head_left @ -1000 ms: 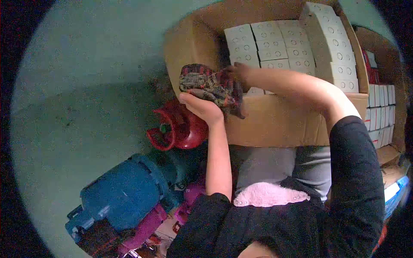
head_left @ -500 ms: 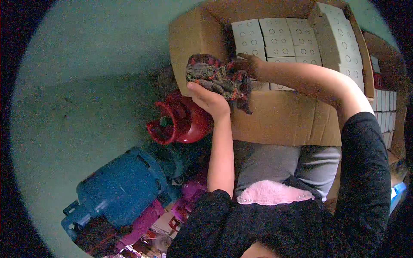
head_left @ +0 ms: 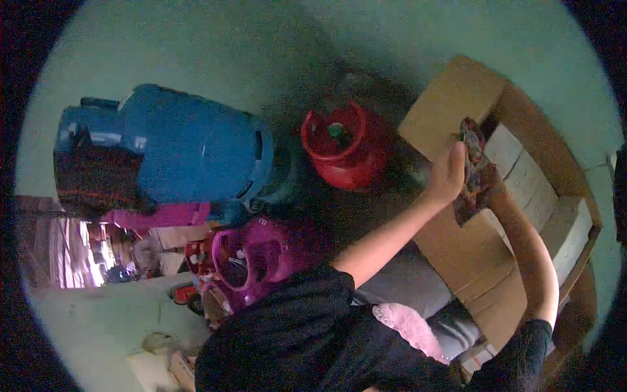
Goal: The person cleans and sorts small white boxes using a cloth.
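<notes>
Pale green floor (head_left: pixel 196 46) fills the view — dim light, a shadow at twelve o'clock, brighter clutter (head_left: pixel 98 255) at nine o'clock, green wall (head_left: pixel 85 326) below.

a storeroom or small shop's back area: gas cylinders, blue (head_left: pixel 189 153), red (head_left: pixel 343 147) and purple (head_left: pixel 261 258), crowd a bare floor beside a cardboard carton (head_left: pixel 457 108) of stacked white boxes (head_left: pixel 529 183).

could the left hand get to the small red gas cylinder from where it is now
Probably yes. The left hand grips a dark patterned cloth at the open cardboard box's edge, and the small red gas cylinder stands just beside it with nothing visible between them. The cloth would need dropping first.
</notes>
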The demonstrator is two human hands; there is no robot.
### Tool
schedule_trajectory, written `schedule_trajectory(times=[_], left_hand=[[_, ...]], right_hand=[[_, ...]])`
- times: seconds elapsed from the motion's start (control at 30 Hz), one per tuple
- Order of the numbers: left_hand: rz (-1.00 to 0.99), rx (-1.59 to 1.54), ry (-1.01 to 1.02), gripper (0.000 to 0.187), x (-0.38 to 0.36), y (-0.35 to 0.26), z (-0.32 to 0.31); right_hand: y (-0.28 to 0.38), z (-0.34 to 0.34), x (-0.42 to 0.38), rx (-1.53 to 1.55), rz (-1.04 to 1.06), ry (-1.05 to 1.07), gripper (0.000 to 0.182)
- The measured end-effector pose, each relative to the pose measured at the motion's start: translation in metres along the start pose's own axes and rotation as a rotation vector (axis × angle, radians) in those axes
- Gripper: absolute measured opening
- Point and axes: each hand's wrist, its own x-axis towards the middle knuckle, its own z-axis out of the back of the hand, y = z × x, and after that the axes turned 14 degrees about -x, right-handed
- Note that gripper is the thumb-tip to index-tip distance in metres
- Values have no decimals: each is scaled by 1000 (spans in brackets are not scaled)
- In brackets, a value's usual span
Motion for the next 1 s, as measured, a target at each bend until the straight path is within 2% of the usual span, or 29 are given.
schedule_trajectory(times=[0.03, 0.07, 0.1, 0.13, 0.17, 0.2, 0.3, 0.33, 0.4, 0.43, 0.47, 0.5, 0.53, 0.6, 0.63, 0.67, 0.7, 0.73, 0.77, 0.8, 0.87, 0.9, 0.93, 1.0], left_hand=[[73, 12, 33, 47, -1, -6, 6], [48, -42, -49, 52, -5, 0, -4], [18, -95, -129, 58, -9, 7, -13], [193, -97, -29, 62, -7, 2, -6], [184, -122, -43, 62, -6, 9, -3], [150, -127, -87, 63, -6, 15, -1], [110, -159, -211, 69, 6, 32, -1], [168, -170, -253, 76, 5, -1, -9], [27, -187, -267, 70, 18, 18, -11], [108, -103, -274, 71, 21, 6, -13], [202, -345, -268, 68, 7, -13, -12], [299, -582, -287, 65, -7, -59, -13], [218, -450, -334, 61, -19, -73, -8], [152, -410, 61, 55, -53, -90, 21], [65, -272, 274, 52, -53, -96, -4], [-49, -154, 471, 49, -53, -61, -27], [-248, 65, 680, 48, -60, -65, -27], [-360, 173, 767, 45, -74, -57, -35], [-479, 279, 856, 43, -88, -50, -46], [-447, 405, 987, 45, -102, -48, -50], [-619, 705, 921, 46, -135, -43, -63], [-633, 726, 944, 47, -145, -44, -76], [-646, 742, 965, 48, -151, -44, -84], [-654, 711, 1020, 49, -155, -37, -100]], right_hand=[[2, 8, 9, -546, 143, 18, 62], [11, 20, 0, -1068, 181, 21, 70], [43, -7, -26, -1772, 177, 21, 78], [70, -32, -55, -2324, 204, 86, 86], [89, -47, -72, -2542, 222, 97, 95], [105, -53, -88, -2625, 255, 46, 103], [128, -43, -139, -2333, 383, -306, 118], [132, -45, -158, -2229, 373, -435, 117], [132, -52, -198, -2008, 378, -686, 115], [126, -51, -215, -1858, 446, -772, 111], [119, -64, -231, -1773, 473, -887, 115], [103, -80, -250, -1684, 474, -941, 116], [85, -93, -266, -1588, 481, -993, 118], [38, -118, -286, -1411, 513, -1073, 118], [14, -133, -294, -1317, 526, -1098, 118], [-2, -72, -284, -1152, 378, -1151, 118], [-31, -62, -275, -1074, 367, -1168, 118], [-63, -51, -270, -988, 356, -1186, 118], [-75, -49, -266, -1124, 320, -1222, 119], [-72, -61, -263, -1281, 217, -1287, 120], [-82, -58, -265, -1321, 203, -1364, 116], [-86, -53, -268, -1380, 191, -1414, 112], [-80, -58, -270, -1513, 177, -1447, 94], [-113, -27, -262, -1726, 69, -1442, 80]])
